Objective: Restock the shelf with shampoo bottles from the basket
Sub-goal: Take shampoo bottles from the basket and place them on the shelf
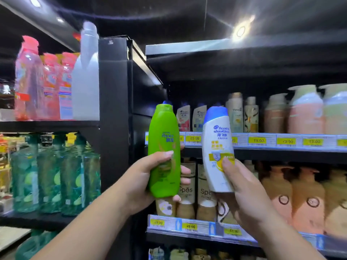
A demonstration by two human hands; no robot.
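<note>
Dark open room lies above the bottle row (251, 117) on the upper shelf (281, 155). The left hand (142, 177) curls fingers round an upright green bottle (164, 139); the right hand (244, 188) grips a white bottle (217, 143), leaning slightly left, both seemingly just short of the shelf's front edge.

Green shampoo bottle (163, 152): green cap, upright, held off any surface in front of the left end of the upper shelf (281, 155). White shampoo bottle (217, 149): blue cap, leaning slightly left, before the same shelf edge, further right.
</note>
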